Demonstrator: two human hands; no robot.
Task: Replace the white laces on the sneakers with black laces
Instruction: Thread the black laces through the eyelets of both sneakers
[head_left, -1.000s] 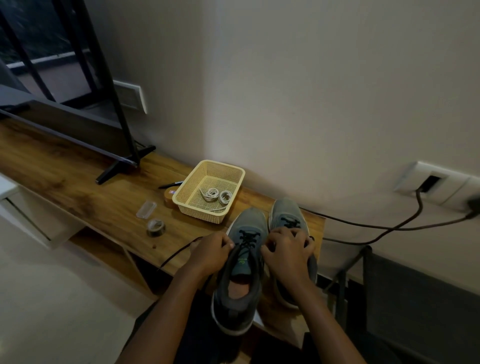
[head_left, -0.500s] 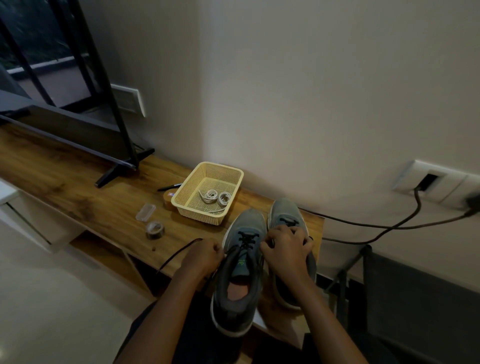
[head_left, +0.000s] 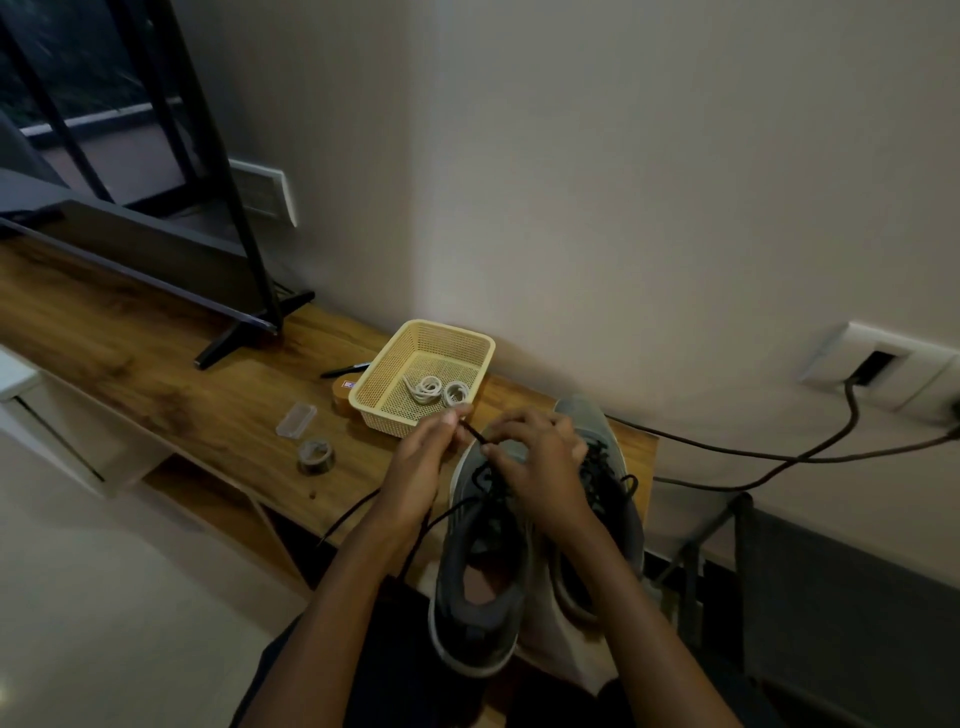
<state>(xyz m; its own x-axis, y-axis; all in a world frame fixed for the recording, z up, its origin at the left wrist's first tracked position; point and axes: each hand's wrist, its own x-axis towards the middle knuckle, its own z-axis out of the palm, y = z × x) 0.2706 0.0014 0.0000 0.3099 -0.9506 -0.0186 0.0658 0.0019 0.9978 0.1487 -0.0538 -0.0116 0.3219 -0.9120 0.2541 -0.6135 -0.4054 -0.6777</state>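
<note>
Wooden shelf (head_left: 156, 374) runs along the pale wall (head_left: 623, 182). The grey sneakers (head_left: 483, 587) stand at its near end, toes to the wall, with the yellow basket (head_left: 374, 384) just beyond them holding the coiled white laces (head_left: 436, 389). The left hand (head_left: 421, 467) pinches the black lace (head_left: 472, 431) close to its tip. The right hand (head_left: 540, 467), fingers curled over the eyelets, appears to pinch the same lace lower down. That lace looks light and limp — pushed, it would likely buckle — so the stiffer tip seems the place to hold.

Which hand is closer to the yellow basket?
Left. The left hand is right at the basket's near edge; the right hand is farther right, over the sneakers.
</note>
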